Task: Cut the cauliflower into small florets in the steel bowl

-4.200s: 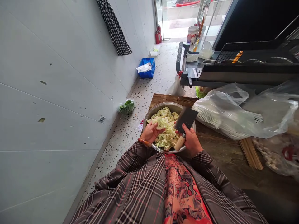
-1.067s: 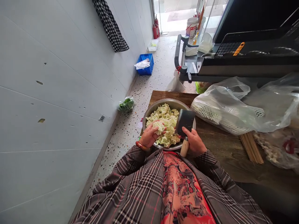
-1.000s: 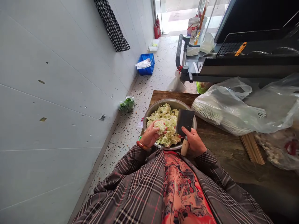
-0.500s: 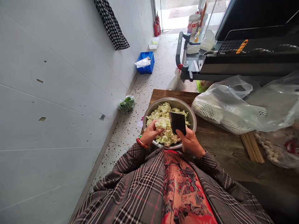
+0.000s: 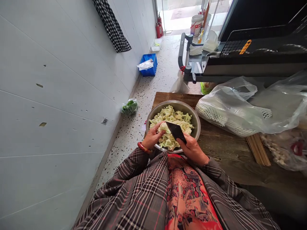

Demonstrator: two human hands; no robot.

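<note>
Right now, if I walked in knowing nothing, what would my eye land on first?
Probably the broad dark cleaver in the right hand, close to the cauliflower piece that the left hand holds over a metal bowl of pale florets. Next, perhaps the bright blue crate on the floor by the wall, and the big see-through bag on the wooden table, right of the bowl.

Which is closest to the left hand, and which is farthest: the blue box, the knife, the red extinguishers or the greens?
From the left hand, in the head view:
1. Knife: just to its right, held in the right hand.
2. Greens: ahead and to the left.
3. Blue box: farther ahead.
4. Red extinguishers: farthest ahead.
</note>
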